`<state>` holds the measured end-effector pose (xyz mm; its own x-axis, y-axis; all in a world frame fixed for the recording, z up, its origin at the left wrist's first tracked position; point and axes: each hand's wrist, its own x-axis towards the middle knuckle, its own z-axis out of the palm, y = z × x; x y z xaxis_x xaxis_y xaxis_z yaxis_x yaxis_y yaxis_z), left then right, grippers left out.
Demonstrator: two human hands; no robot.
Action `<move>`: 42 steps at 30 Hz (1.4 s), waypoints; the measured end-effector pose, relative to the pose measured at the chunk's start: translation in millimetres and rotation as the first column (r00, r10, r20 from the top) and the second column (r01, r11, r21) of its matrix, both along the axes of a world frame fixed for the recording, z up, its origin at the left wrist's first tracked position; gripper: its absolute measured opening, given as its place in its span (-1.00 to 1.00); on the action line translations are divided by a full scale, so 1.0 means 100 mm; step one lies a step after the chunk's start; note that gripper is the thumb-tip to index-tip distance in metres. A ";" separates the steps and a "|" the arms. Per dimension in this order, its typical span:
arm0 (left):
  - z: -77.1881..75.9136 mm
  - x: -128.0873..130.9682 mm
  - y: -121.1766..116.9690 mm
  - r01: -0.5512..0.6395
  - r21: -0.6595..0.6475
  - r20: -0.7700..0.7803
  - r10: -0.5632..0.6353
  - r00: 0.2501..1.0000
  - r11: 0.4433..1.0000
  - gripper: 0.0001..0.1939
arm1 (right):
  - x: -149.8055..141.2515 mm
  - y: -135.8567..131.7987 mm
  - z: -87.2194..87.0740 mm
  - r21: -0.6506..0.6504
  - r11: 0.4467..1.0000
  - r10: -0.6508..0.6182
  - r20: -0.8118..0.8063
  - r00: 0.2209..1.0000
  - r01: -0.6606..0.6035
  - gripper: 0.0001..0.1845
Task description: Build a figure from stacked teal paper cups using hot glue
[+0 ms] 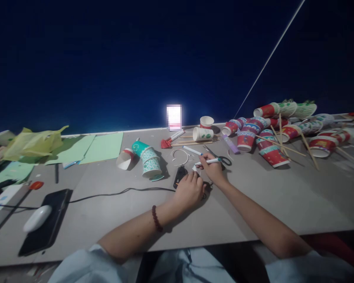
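Observation:
In my right hand (212, 169) is a white marker (214, 160) with a green end, held like a pen, its tip pointing left. My left hand (190, 189) is closed, fingers bent down, at a small white piece (194, 168) near that tip; how it grips the piece is partly hidden. A black device (179, 176) with a cable lies partly under my left hand. Scissors (225, 160) with black handles rest just beyond my right hand. Behind my hands are a capped marker (192, 150) and a ring-shaped white strip (180, 157).
Joined green paper cups (150, 162) and a cut cup (125, 158) lie left of centre. Strung red and patterned cups (247, 135) with wooden sticks (310, 151) fill the right. A phone (54, 216) bears a white mouse (37, 218). Green sheets (106, 147) lie at the back left.

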<state>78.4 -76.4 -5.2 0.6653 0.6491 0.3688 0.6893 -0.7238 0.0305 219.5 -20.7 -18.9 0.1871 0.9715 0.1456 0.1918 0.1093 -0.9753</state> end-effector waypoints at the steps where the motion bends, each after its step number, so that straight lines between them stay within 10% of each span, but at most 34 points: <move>1: 0.00 0.00 0.00 -0.003 0.007 -0.007 0.003 1.000 1.000 -0.75 | 0.00 0.00 -0.01 -0.001 1.000 -0.002 0.006 1.000 0.002 -0.60; 42: -0.02 0.02 0.00 -0.054 0.038 -0.009 0.055 0.998 0.998 -0.73 | 0.03 -0.05 0.02 0.081 0.997 -0.002 0.172 0.985 -0.013 -0.64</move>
<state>80.3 -76.7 -7.6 0.6329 0.6702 0.3875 0.7280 -0.6855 -0.0034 222.3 -25.3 -17.0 0.1470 0.9560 0.2538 0.3551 0.1885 -0.9156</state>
